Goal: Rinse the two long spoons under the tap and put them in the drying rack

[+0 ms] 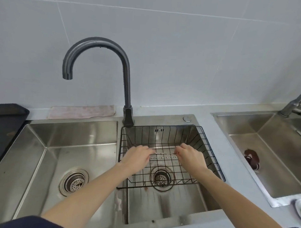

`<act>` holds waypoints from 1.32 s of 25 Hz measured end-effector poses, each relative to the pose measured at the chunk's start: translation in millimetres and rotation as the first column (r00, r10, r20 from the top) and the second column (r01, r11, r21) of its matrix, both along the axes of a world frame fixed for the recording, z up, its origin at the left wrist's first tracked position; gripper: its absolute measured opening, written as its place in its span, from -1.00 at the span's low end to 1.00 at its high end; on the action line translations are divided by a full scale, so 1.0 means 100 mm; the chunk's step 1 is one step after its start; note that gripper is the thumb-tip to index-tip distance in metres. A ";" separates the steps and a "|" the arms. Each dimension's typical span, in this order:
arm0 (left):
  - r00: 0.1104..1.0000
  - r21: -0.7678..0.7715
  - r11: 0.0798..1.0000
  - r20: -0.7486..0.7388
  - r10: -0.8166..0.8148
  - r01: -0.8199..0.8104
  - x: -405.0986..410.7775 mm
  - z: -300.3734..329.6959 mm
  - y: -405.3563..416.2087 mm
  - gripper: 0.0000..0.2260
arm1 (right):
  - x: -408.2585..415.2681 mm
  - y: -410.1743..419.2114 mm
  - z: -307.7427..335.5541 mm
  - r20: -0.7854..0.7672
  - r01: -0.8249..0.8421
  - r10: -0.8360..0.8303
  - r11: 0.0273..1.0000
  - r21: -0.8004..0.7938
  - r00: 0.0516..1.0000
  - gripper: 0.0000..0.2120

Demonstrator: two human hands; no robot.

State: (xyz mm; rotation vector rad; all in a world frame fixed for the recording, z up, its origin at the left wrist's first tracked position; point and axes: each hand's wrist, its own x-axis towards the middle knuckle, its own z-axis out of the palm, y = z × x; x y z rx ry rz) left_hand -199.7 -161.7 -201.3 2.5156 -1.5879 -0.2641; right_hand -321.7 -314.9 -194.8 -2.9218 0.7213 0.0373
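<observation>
Brushed steel sink (84, 136), black wire rack (209, 148).

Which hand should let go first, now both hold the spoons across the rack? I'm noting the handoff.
Probably the left hand: it sits at the drying rack wall nearest the tap, so it can retreat there. The right hand can lower the spoons.

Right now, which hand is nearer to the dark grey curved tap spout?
The left hand. It is over the left side of the black wire drying rack, closer to the dark grey curved tap spout. The right hand is further right, over the rack's middle.
</observation>
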 end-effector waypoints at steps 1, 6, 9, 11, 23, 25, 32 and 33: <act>1.000 0.014 1.000 -0.016 -0.002 0.002 -0.01 -0.06 -0.06 -0.62 | -0.01 -0.07 -0.05 -0.013 -0.002 0.002 1.000 0.006 1.000 -0.77; 0.995 0.107 0.994 -0.103 0.018 -0.007 -0.03 -0.36 -0.25 -0.61 | 0.01 -0.35 -0.35 -0.120 -0.046 0.054 0.996 0.073 0.991 -0.77; 0.991 0.160 0.987 -0.135 0.006 0.015 -0.01 -0.48 -0.33 -0.61 | 0.06 -0.43 -0.51 -0.174 -0.043 0.067 0.990 0.137 0.982 -0.76; 0.989 0.196 0.980 -0.145 0.008 0.020 0.01 -0.57 -0.35 -0.61 | 0.08 -0.43 -0.59 -0.209 -0.040 0.073 0.987 0.158 0.975 -0.75; 0.976 0.360 0.932 -0.216 0.034 0.047 0.00 -0.82 -0.33 -0.57 | 0.12 -0.42 -0.80 -0.330 -0.051 0.104 0.985 0.165 0.938 -0.76; 0.978 0.392 0.918 -0.205 0.028 0.056 -0.02 -0.81 -0.31 -0.55 | 0.13 -0.41 -0.80 -0.339 -0.044 0.097 0.986 0.158 0.936 -0.75; 0.993 0.340 0.940 -0.095 0.070 -0.034 0.04 -0.56 -0.22 -0.59 | 0.21 -0.32 -0.49 -0.289 -0.036 0.077 0.989 0.144 0.954 -0.73; 0.994 0.313 0.946 -0.046 0.098 -0.078 0.06 -0.48 -0.21 -0.59 | 0.24 -0.29 -0.43 -0.274 -0.041 0.079 0.989 0.141 0.959 -0.72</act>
